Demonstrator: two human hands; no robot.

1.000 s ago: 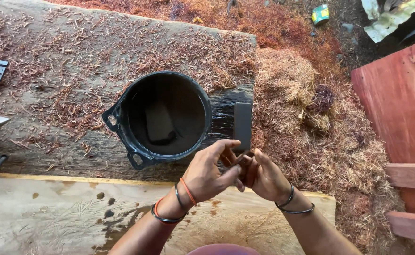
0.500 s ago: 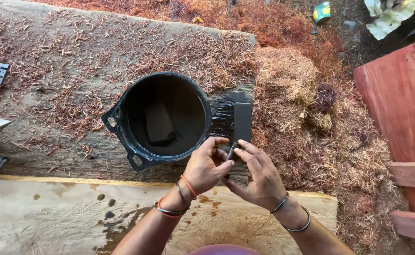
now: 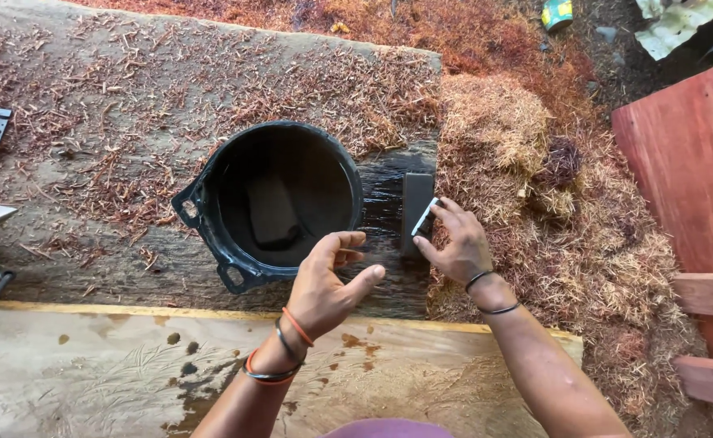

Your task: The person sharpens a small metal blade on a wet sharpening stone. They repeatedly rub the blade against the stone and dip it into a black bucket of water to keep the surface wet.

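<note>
The right hand had its fingertips pinched on a small pale flat strip, holding it just over the dark rectangular block that lay on the wet, blackened patch of the plank. The left hand hovered open beside it, fingers spread and curled, holding nothing, just off the rim of the black bucket. That bucket sat on the plank to the left of the block, with a dark pad or sponge lying inside in the dark liquid. Judging from the grip, the sound way was to keep that pinch light and low on the strip, with the free hand close enough to steady the block without touching the wet stain. Further out, wood shavings were heaped to the right, touching the plank's edge. A pale stained board lay nearest the person, a reddish plank at far right.
</note>
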